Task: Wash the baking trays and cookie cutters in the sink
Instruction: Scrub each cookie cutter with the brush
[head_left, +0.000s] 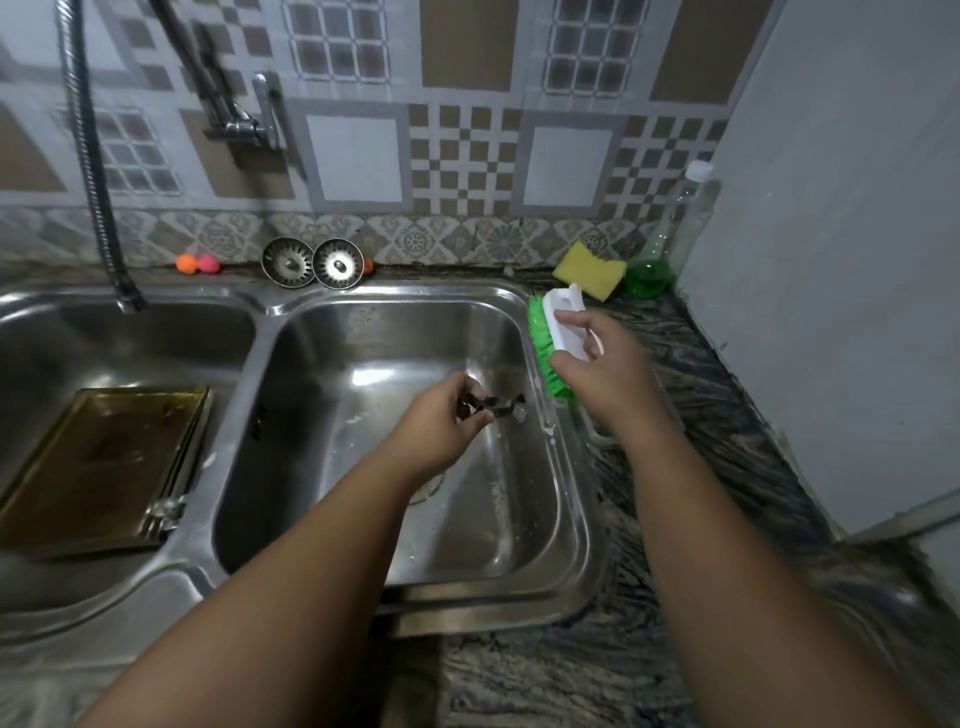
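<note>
Fingers (466, 385) of the left hand (441, 423) curl in tight, pinching the metal cookie cutter (503, 407) by one end; its far end pokes free over the middle of the right basin (363, 364). The right hand (605, 376) wraps the white handle of the green scrub brush (551, 340), poised above that basin's right rim. To do this well, I'd bring the bristles down to the cutter, low in the basin, and work its inner edges. The baking trays (104, 462) sit stacked in the left basin (52, 353), near its right wall.
</note>
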